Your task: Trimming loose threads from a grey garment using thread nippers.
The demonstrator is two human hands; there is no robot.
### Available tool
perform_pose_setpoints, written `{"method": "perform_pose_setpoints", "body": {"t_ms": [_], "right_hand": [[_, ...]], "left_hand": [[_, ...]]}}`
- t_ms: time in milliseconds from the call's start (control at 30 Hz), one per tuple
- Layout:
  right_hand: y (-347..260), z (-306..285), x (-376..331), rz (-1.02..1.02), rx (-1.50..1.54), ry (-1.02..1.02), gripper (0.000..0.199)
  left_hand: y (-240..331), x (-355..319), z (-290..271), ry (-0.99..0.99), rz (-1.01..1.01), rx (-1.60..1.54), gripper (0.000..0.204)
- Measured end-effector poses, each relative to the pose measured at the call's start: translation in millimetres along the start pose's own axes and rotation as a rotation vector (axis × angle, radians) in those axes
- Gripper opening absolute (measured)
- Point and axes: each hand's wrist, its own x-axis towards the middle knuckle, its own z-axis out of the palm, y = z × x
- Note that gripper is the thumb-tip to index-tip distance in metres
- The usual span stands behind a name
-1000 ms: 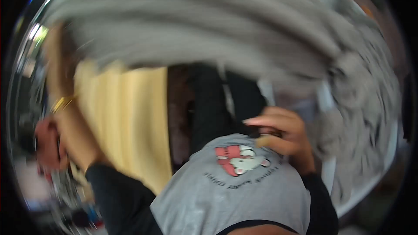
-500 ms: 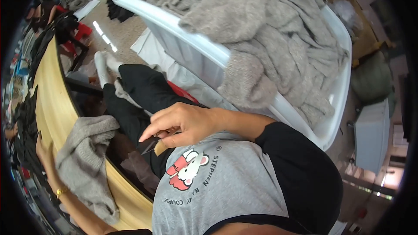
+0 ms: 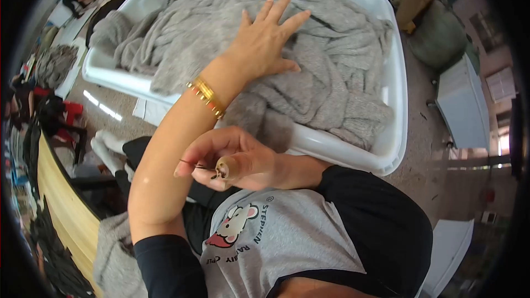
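My left hand [image 3: 268,44], a gold bracelet on its wrist, reaches forward over a heap of grey-beige knit garments [image 3: 342,85]. Its fingers are spread, palm down, over the heap; I cannot tell how firmly it touches. A big white plastic bin [image 3: 398,105] holds the heap. Nearer my body, my right hand [image 3: 240,160] is curled in front of my shirt. What looks like small thread snips [image 3: 203,167] is in its grip, dark thin tips showing between fingers and thumb. The thumb has a tan wrap; the fingers hide most of the tool.
To the left runs a light wooden table [image 3: 61,215], with a grey knit garment [image 3: 113,259] at its near edge and black cloth [image 3: 52,243] farther left. White bins [image 3: 461,110] stand on the floor at right. A full green sack [image 3: 439,30] sits behind them.
My left hand has left the table and knit garment and swung over to the heap in the bin. My right hand stays before my chest, still gripping the snips. The view has turned rightward.
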Motion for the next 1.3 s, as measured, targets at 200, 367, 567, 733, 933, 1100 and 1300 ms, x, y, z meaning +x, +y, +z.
{"method": "perform_pose_setpoints", "body": {"t_ms": [200, 367, 567, 733, 933, 1100, 1300], "right_hand": [[-13.4, -7.6, -15.3, -0.137, 0.101, 0.063, 0.048], [-10.5, -7.9, -20.8, -0.032, 0.065, 0.106, 0.049], [-24.2, 10.2, -19.6, 0.044, -0.055, 0.134, 0.049], [-31.5, 25.9, -7.4, -0.023, -0.482, 0.021, 0.049], [-17.1, 19.7, -1.0, -0.073, -0.349, -0.085, 0.052], [4.5, 21.1, 13.9, -0.187, -0.297, -0.086, 0.053], [64.5, 6.0, 40.4, 0.067, -0.022, -0.040, 0.055]], "left_hand": [[-2.2, 35.5, 62.1, -0.428, -0.374, 0.135, 0.083], [-20.2, 30.1, 35.7, -0.397, -0.292, 0.181, 0.052], [-29.4, -60.2, -85.9, -0.065, -0.388, 0.076, 0.048], [-19.1, -186.2, -166.8, 0.087, -0.536, 0.086, 0.041], [56.7, -316.0, -220.1, 0.225, -0.880, 0.065, 0.029], [111.3, -390.7, -232.2, 0.331, -1.018, 0.245, 0.026], [156.2, -477.5, -220.8, 0.422, -1.373, 0.296, 0.024]]}}
